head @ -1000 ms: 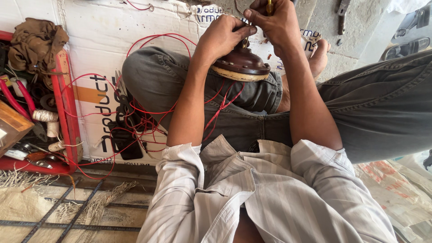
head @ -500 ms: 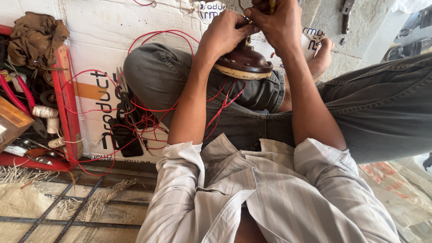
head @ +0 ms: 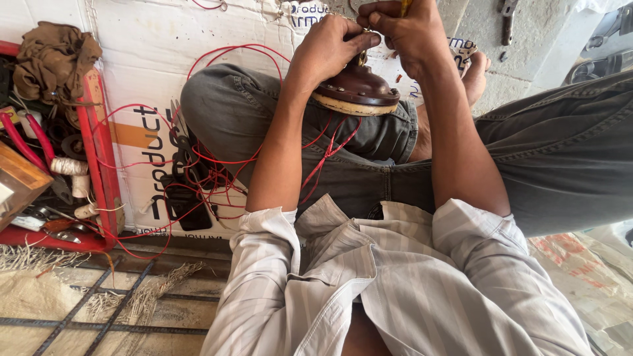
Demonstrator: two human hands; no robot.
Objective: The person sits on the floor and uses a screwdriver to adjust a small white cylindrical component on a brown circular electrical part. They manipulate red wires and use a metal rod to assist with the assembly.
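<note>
On lap, atop raised knee: brown domed motor housing (head: pixel 356 89). Left hand (head: pixel 330 49) grip closed, pinching part at housing top; right hand (head: pixel 405 29) grip clamped on yellow-handled tool (head: pixel 403 6). Red wires (head: pixel 217 165) trailing below.

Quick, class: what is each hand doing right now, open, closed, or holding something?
Left hand: closed, fingers pinching at the top of the round brown metal housing.
Right hand: closed around a thin yellow tool.

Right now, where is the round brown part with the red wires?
In the head view, the round brown part rests on the person's raised knee near the top centre, under both hands, left hand and right hand, with red wires trailing down-left.
</note>
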